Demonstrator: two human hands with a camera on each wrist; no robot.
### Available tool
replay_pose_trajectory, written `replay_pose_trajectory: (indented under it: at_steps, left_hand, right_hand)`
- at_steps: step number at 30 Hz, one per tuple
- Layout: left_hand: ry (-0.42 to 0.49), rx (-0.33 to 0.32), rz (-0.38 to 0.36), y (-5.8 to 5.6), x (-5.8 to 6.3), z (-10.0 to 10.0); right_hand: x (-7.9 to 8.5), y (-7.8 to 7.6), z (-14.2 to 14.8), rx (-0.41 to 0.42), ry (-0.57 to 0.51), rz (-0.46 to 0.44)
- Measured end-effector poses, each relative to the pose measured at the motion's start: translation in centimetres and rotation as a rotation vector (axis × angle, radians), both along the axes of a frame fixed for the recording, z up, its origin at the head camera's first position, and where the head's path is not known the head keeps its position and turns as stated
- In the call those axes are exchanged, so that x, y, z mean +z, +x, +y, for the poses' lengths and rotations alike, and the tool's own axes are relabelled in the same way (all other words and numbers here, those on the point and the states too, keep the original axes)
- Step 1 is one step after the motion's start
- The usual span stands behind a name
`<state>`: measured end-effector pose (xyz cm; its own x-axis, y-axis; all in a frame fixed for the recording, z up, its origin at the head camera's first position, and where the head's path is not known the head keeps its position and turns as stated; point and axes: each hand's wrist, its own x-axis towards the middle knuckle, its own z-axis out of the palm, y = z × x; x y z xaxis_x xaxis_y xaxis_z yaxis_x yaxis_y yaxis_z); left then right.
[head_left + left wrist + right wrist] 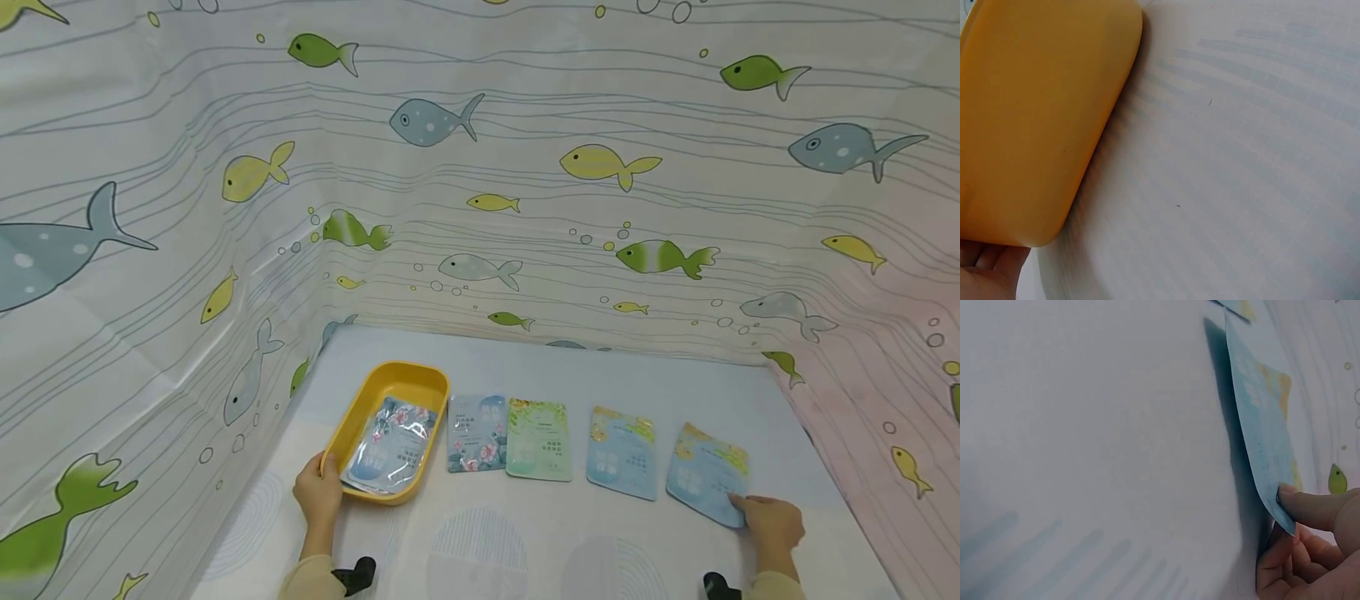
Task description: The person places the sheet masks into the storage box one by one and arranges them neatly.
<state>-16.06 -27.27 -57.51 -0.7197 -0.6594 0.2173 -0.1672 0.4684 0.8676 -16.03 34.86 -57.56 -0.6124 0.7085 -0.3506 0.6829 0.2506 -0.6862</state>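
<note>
My left hand (318, 492) grips the near left corner of a yellow plastic tray (438, 417), thumb at its rim and fingers beneath, as the left wrist view shows. Inside the tray lie shiny blue floral sachets (393, 446). With thumb and fingers my right hand (772, 523) pinches the near right corner of a blue sachet (705, 475) with yellow flowers. That corner is lifted off the table, and a shadow shows under the sachet's edge in the right wrist view. Left of it lies a similar blue sachet (621, 454).
A green sachet (538, 442) and a blue floral sachet (477, 433) lie side by side, right of the tray. The white table (405, 550) carries faint arc patterns. A fish-printed curtain (540, 225) rises behind the table and along both sides.
</note>
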Motion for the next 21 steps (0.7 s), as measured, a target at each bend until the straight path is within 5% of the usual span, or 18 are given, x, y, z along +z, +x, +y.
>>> replay_pose_trajectory:
  at_steps: [13, 21]
  left_hand:
    - [0.004, 0.002, 0.004, 0.0, -0.1, 0.0]
    - [-0.007, 0.007, 0.015, 0.1, -0.1, 0.0]
  right_hand:
    - [-0.4, -0.3, 1.5, -0.064, -0.308, 0.085]
    - [-0.1, 0.7, 2.8, -0.017, -0.468, 0.150]
